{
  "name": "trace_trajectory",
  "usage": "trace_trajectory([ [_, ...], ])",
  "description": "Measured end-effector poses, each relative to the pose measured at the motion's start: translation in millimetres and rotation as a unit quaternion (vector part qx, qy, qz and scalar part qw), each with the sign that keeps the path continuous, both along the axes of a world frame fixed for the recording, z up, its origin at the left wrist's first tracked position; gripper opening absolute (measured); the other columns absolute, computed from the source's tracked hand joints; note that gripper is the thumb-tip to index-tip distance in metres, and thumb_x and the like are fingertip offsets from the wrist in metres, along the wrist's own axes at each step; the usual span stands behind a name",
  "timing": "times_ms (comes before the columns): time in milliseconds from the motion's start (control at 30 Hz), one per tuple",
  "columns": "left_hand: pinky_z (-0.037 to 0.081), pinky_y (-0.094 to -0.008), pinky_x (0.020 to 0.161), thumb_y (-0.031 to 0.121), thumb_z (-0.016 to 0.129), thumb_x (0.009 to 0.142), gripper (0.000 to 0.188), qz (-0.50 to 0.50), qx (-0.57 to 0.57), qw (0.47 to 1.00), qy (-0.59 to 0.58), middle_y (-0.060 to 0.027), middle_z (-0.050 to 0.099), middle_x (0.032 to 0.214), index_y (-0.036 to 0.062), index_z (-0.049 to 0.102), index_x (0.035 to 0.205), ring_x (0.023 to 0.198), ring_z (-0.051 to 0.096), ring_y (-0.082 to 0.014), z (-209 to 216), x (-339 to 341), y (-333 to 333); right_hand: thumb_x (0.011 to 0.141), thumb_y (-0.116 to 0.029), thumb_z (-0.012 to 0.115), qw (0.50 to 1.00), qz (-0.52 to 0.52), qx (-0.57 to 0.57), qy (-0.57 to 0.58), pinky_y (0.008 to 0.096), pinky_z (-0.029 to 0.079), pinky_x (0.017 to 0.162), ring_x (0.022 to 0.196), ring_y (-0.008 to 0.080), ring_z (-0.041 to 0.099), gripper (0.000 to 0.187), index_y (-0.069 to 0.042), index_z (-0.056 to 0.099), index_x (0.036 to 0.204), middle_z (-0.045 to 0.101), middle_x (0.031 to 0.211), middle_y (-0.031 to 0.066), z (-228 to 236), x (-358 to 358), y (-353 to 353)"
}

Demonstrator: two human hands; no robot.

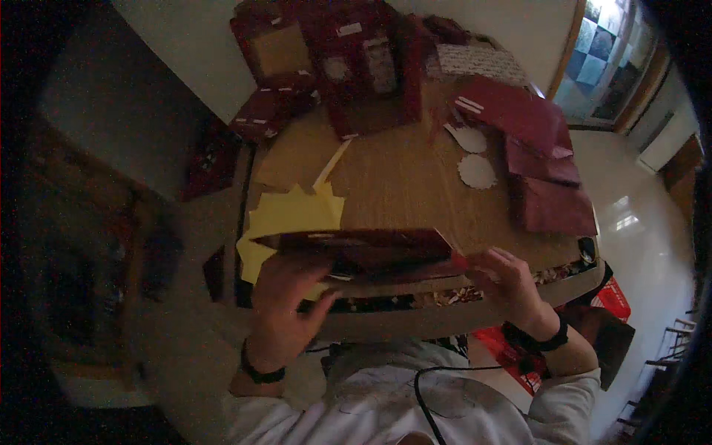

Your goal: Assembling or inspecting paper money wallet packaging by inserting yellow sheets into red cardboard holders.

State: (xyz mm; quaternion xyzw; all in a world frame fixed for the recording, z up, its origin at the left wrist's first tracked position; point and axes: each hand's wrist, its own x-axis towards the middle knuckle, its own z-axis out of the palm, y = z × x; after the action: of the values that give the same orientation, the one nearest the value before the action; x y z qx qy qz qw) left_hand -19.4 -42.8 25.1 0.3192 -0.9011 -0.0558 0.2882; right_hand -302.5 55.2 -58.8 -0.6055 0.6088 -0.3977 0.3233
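A dark red flat cardboard piece [386,248], seen nearly edge-on, is held above the near edge of the wooden table. I cannot tell whether it is a folded box or a folder. My left hand [285,297] grips its left end, fingers curled against it and slightly blurred, thumb standing apart. At the other end, my right hand [512,282] pinches the corner between thumb and fingers. Yellow paper sheets [297,211] with jagged edges lie just beyond my left hand, partly covered by the held piece.
Dark red boxes [363,67] stand at the table's [415,178] back. Flat dark red pieces [552,204] overlap along the right side. Two white scalloped paper rounds [477,171] lie near them. A red bag [614,299] is below the table's right corner.
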Motion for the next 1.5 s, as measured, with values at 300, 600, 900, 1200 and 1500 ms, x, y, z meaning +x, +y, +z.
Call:
trace_trajectory([
  [300,0.050,-0.0305,0.071,0.005,0.071,0.074,0.028,-0.011,0.189,0.978,0.085,-0.0098,0.066,0.088,0.0009,0.061,0.099,0.078,0.064,-0.0185,18,1,-17,0.083,-0.009,0.059,0.978,0.003,-0.162,-0.130,0.0331,0.046,0.079,0.095,0.0244,0.055,0.034,-0.007,0.050,0.116,0.055,0.103,0.0083,26,24,-9],
  [600,0.048,-0.0256,0.078,0.000,0.062,0.082,0.021,0.007,0.422,0.873,0.244,-0.0052,0.065,0.096,-0.0007,0.060,0.103,0.086,0.060,-0.0114,-4,-2,-16,0.095,-0.049,0.033,0.876,-0.012,-0.006,-0.483,0.0345,0.038,0.098,0.112,0.0185,0.047,0.048,-0.014,0.044,0.125,0.050,0.120,0.0047,17,45,-7],
  [900,0.042,-0.0296,0.091,0.004,0.061,0.083,0.035,0.026,0.211,0.920,0.329,-0.0088,0.056,0.116,-0.0006,0.053,0.116,0.105,0.053,-0.0157,-8,-19,-40,0.091,-0.021,0.055,0.867,-0.157,-0.030,-0.472,0.0345,0.045,0.090,0.103,0.0206,0.054,0.035,-0.005,0.047,0.121,0.053,0.117,0.0079,-12,13,-24],
  [1200,0.044,-0.0311,0.089,0.011,0.069,0.077,0.037,-0.035,0.378,0.829,0.411,-0.0112,0.057,0.114,-0.0001,0.057,0.110,0.103,0.056,-0.0199,-61,-18,-12,0.088,-0.012,0.058,0.729,-0.259,0.033,-0.633,0.0366,0.046,0.086,0.107,0.0216,0.053,0.041,-0.003,0.039,0.124,0.054,0.115,0.0080,-35,24,-13],
  [1500,0.047,-0.0297,0.082,0.011,0.069,0.077,0.033,-0.245,0.363,0.876,0.201,-0.0108,0.063,0.106,0.0019,0.061,0.107,0.095,0.061,-0.0202,-66,0,-17,0.074,-0.025,0.075,0.906,-0.038,0.000,-0.423,0.0414,0.041,0.096,0.112,0.0253,0.050,0.065,-0.003,0.040,0.124,0.051,0.121,0.0131,-9,30,7],
])
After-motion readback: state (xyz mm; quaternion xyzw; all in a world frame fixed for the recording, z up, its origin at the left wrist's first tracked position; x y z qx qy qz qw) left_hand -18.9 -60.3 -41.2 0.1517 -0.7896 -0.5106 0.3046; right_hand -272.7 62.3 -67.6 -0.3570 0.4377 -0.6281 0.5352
